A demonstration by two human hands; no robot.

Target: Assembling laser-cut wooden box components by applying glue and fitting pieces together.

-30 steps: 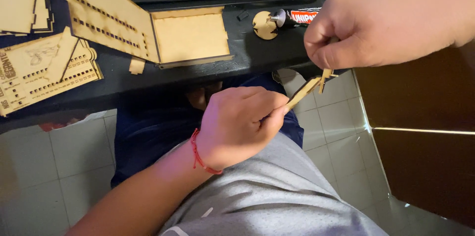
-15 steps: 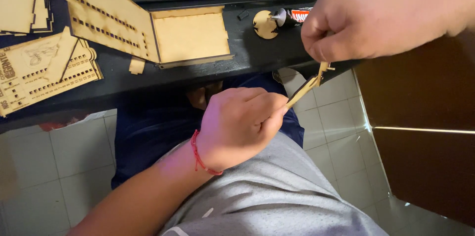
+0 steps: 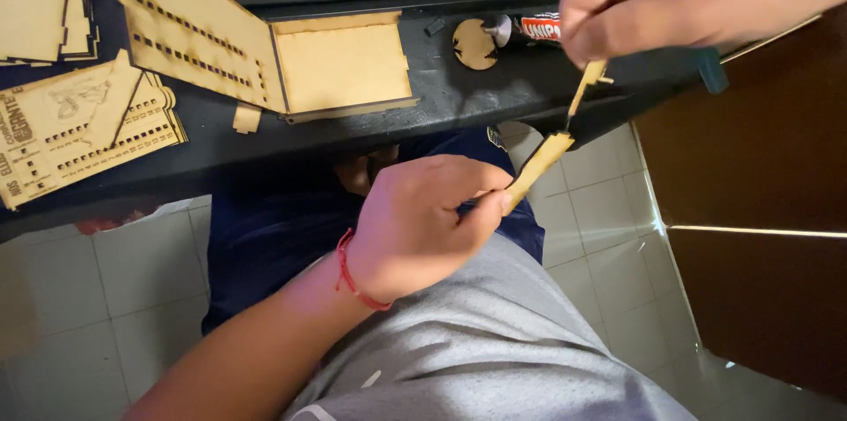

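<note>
1. A dark counter [image 3: 459,103] runs across the top of the view; every place below is told from it.
2. On its middle lies an open wooden box part [image 3: 340,63], a shallow square tray of pale laser-cut wood.
3. Joined to the tray's left edge, a long slotted wooden panel [image 3: 190,33] slants up and leftward (two rows of small holes run along it).
4. At the counter's left end lie flat cut-out wooden sheets [image 3: 79,125], with more stacked above them.
5. Just below the panel sits a small wooden offcut [image 3: 247,117].
6. Right of the tray lie a round wooden disc [image 3: 475,43] and a glue tube [image 3: 529,28].
7. Below the counter's edge is pale tiled floor [image 3: 106,289].
</note>
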